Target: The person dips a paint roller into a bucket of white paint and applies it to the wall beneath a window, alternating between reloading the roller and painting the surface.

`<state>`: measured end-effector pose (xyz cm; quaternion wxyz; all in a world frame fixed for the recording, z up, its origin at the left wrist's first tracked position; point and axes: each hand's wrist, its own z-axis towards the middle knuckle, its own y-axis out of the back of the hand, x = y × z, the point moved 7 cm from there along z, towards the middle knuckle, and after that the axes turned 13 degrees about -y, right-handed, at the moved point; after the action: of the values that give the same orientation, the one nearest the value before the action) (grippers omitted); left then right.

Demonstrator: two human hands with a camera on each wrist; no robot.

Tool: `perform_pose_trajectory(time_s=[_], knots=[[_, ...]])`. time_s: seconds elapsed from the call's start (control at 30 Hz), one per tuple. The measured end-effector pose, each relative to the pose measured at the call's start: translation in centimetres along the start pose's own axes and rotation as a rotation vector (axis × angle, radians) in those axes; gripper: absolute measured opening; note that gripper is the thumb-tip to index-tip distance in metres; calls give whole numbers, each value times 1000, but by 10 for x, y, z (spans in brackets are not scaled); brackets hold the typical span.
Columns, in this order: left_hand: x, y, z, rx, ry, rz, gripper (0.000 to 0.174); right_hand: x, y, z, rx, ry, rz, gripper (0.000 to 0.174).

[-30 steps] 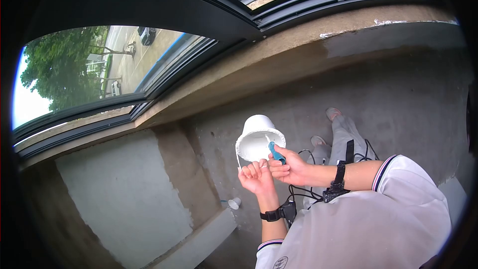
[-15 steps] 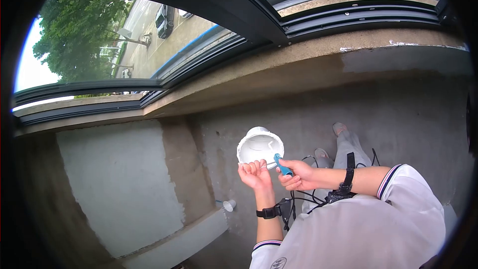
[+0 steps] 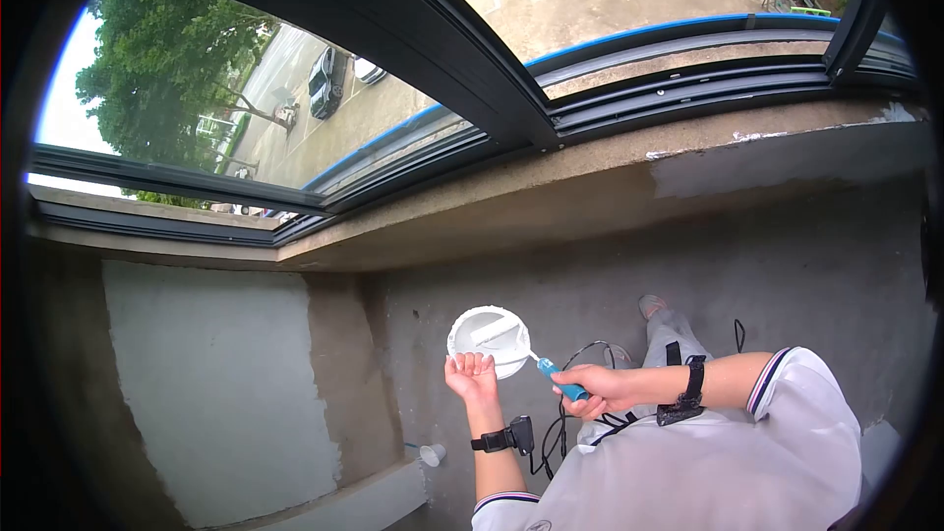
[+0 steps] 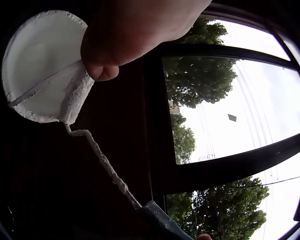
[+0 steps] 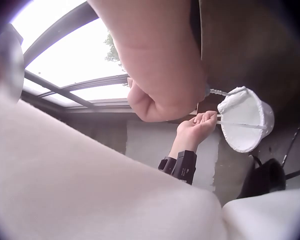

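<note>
In the head view my left hand [image 3: 472, 377] holds a white bucket [image 3: 453, 336] by its handle, fingers curled at the near rim. The bucket's mouth faces up toward me, and the handle [image 4: 42, 82] runs across it in the left wrist view. My right hand [image 3: 596, 389] grips the blue handle [image 3: 562, 380] of a paint roller. Its white-coated roller sleeve [image 3: 498, 328] lies across the bucket's mouth. White paint coats the bent roller frame [image 4: 107, 167] and the bucket rim. In the right wrist view my right hand [image 5: 162, 90] hides most of the roller handle.
A dark-framed window [image 3: 501, 128] and concrete sill [image 3: 442, 202] run along the far side. A pale painted patch [image 3: 211, 374] covers the wall at left. A small white cup-like thing [image 3: 432, 454] sits low at left. Black cables [image 3: 562, 428] hang near my legs.
The bucket and both hands sit lower in the head view. The roller sleeve, earlier down inside the bucket, is up at its mouth, and the right hand has moved away from the left.
</note>
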<state>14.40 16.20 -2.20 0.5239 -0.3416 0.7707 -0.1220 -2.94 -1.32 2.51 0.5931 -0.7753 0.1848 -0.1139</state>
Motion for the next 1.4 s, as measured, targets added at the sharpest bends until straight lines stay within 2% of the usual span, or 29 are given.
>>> perform_pose_trajectory(time_s=[0.13,0.3,0.4,0.57,0.7,1.03,1.23,1.4], knots=[[0,15,10,-19,89,6,38,6,5,-20,33,102,38,31],[11,49,17,-211,273,166,27,9,23,-76,-185,294,-103,30],[19,64,23,-186,370,268,20,7,46,-110,-403,449,-59,30],[25,56,29,-113,374,320,17,2,72,-167,-482,694,40,28],[29,36,27,-39,376,275,14,4,70,-191,-528,803,19,27],[35,28,13,-30,375,229,12,10,27,-208,-649,958,-91,24],[39,38,7,-89,369,218,14,27,42,-215,-539,1038,16,24],[25,67,-6,-141,311,179,15,47,66,-200,-586,988,51,25]])
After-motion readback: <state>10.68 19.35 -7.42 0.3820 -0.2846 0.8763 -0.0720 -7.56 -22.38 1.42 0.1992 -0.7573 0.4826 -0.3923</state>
